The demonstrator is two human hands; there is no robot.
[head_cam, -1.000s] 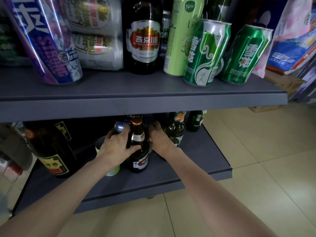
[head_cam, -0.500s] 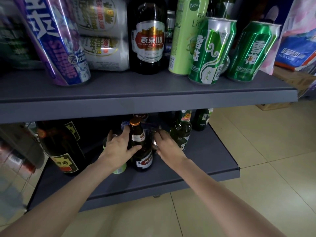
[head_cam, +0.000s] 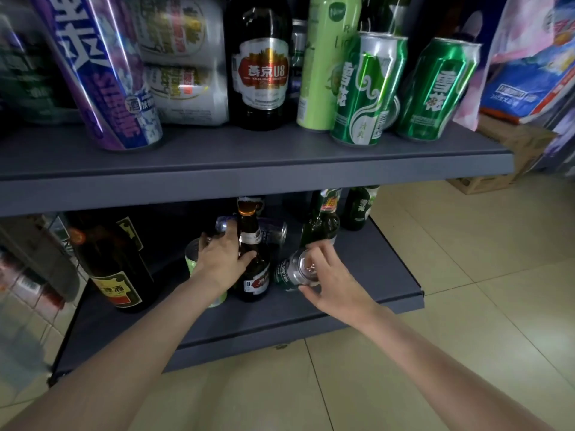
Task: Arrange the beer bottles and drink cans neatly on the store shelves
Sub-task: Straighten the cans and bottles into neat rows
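On the lower shelf (head_cam: 357, 309) my left hand (head_cam: 222, 259) grips a small brown beer bottle (head_cam: 253, 269) with a gold cap, which stands upright. My right hand (head_cam: 329, 276) holds a green and silver can (head_cam: 294, 273) lying on its side, its end toward me, just right of that bottle. A pale green can (head_cam: 194, 259) stands behind my left hand, partly hidden. A purple can (head_cam: 272, 233) lies on its side further back. A green bottle (head_cam: 322, 222) stands behind my right hand.
A large dark bottle (head_cam: 115, 262) stands at the lower shelf's left. The upper shelf (head_cam: 249, 178) carries a purple can (head_cam: 102, 73), white cans, a dark U8 bottle (head_cam: 261, 66) and green cans (head_cam: 364, 88). Cardboard boxes (head_cam: 510, 150) sit on the tiled floor at right.
My right hand has drawn the green and silver can out from behind the brown bottle toward the shelf front, lying sideways. My left hand stays on the brown bottle.
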